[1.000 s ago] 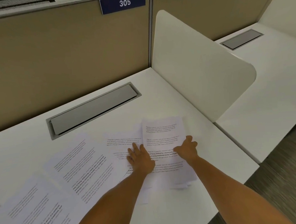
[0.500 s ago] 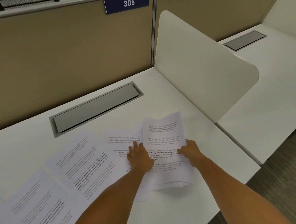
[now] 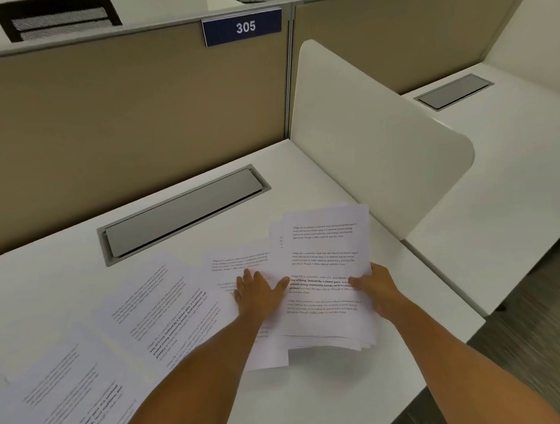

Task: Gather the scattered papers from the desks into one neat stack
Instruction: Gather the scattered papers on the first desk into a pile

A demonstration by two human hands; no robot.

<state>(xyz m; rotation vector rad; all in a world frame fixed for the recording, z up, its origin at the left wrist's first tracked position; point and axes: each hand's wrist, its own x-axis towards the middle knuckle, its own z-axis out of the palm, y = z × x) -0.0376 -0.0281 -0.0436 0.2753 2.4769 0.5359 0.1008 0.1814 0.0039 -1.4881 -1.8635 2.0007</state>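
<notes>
On the white desk (image 3: 303,184), just in front of the grey cable hatch (image 3: 183,213), loose sheets (image 3: 154,315) trail leftward; the stack (image 3: 327,274) (edges uneven) is pinched by the right hand (image 3: 378,292), while the left hand (image 3: 260,294) lies flat, fingers spread, on a sheet beside it

We see the right hand (image 3: 378,291) gripping the right edge of a loose stack of papers (image 3: 327,274) on the white counter (image 3: 314,398), while the left hand (image 3: 260,294) presses flat on a printed sheet (image 3: 239,262) beside it; more sheets (image 3: 154,309) lie spread leftward.
</notes>
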